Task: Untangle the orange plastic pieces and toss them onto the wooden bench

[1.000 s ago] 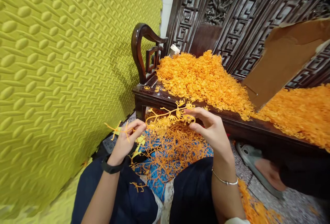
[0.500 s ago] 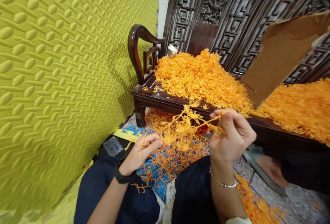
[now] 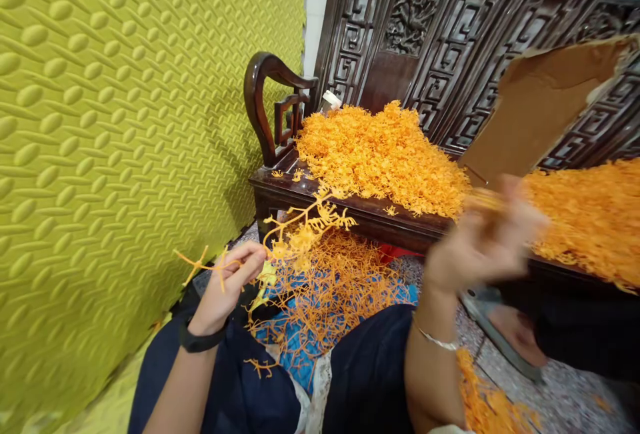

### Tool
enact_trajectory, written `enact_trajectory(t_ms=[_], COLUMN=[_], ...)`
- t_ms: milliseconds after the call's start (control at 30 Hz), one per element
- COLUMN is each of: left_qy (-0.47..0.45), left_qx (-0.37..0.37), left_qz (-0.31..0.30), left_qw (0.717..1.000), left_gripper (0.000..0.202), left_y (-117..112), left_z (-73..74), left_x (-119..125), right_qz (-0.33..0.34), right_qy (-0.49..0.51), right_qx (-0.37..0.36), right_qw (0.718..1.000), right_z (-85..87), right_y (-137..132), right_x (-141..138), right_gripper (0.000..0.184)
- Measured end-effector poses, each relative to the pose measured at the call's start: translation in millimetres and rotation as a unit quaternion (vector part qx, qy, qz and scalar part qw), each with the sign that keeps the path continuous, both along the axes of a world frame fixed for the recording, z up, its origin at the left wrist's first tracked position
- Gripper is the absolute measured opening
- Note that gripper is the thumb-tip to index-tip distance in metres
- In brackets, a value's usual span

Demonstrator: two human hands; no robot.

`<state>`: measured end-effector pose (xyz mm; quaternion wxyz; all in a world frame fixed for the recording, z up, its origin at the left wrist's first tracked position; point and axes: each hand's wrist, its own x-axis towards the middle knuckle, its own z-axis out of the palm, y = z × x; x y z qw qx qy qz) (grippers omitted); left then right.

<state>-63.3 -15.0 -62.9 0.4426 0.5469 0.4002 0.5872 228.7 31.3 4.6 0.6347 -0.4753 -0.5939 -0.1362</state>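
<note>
My left hand, with a dark band on the wrist, pinches an orange plastic flower spray by its stem. Its thin branches carry small spiky pieces to the right, while bare stem ends stick out to the left of the fingers. My right hand is raised in front of the bench, smeared by motion. A blurred orange patch shows at its fingers; whether it is held cannot be made out. Behind, a large heap of small orange pieces lies on the seat.
Bare orange stems lie tangled on blue material between my knees. A torn cardboard sheet stands between the heap and a second orange pile. Another person's sandalled foot is at right; a yellow textured mat rises at left.
My right hand has moved away from the spray, to the right and slightly up. My left hand has shifted left and a little up, still with the spray in its fingers.
</note>
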Motion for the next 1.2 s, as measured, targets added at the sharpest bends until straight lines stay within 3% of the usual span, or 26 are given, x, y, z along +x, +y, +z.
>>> enact_trajectory(t_ms=[100, 167, 333, 467, 567, 633, 700, 800, 900, 967, 1067, 1133, 1200], left_qy=[0.035, 0.062, 0.127, 0.174, 0.182, 0.183, 0.189, 0.208, 0.186, 0.152, 0.13, 0.139, 0.147], left_qx=[-0.006, -0.011, -0.016, -0.011, -0.001, 0.004, 0.007, 0.004, -0.001, 0.001, 0.011, 0.012, 0.004], left_qz=[-0.015, -0.023, -0.02, -0.033, -0.038, -0.036, -0.039, -0.077, -0.173, -0.23, -0.265, -0.293, -0.311], left_qw=[0.999, 0.998, 0.992, 0.984, 0.983, 0.982, 0.981, 0.975, 0.967, 0.961, 0.955, 0.946, 0.939], left_gripper=[0.027, 0.029, 0.03, 0.028, 0.026, 0.025, 0.025, 0.028, 0.029, 0.029, 0.028, 0.028, 0.029], left_y=[0, -1, -1, -1, 0, 0, 1, -1, -6, -11, -17, -20, -21], left_z=[-0.9, -0.3, 3.2, 6.2, 8.4, 9.1, 8.9, 6.9, 6.1, 8.2, 15.0, 18.8, 19.9], left_x=[3, 2, 0, 2, 1, -1, -1, 13, 44, 65, 82, 79, 68], right_qz=[0.055, 0.101, 0.243, 0.405, 0.463, 0.451, 0.414, 0.33, 0.222, 0.167, 0.11, 0.041, 0.0], right_qy=[-0.106, -0.13, -0.016, 0.093, 0.11, 0.123, 0.152, 0.206, 0.242, 0.269, 0.286, 0.288, 0.299], right_qx=[-0.151, -0.21, -0.221, -0.293, -0.337, -0.345, -0.311, -0.2, -0.07, 0.015, 0.113, 0.178, 0.179], right_qw=[0.981, 0.964, 0.944, 0.861, 0.813, 0.814, 0.842, 0.899, 0.942, 0.948, 0.945, 0.94, 0.937], right_z=[-17.4, -26.3, -20.8, -7.6, -5.0, -5.9, -6.8, -5.6, -0.1, 5.7, 17.1, 26.4, 35.8], right_y=[30, 38, 23, 9, 6, 6, 6, 4, -1, -6, -18, -31, -47], right_x=[-13, -16, -23, -33, -38, -39, -37, -33, -27, -24, -15, -1, 20], right_gripper=[0.075, 0.08, 0.041, 0.036, 0.038, 0.029, 0.015, 0.007, 0.005, 0.004, 0.003, 0.006, 0.012])
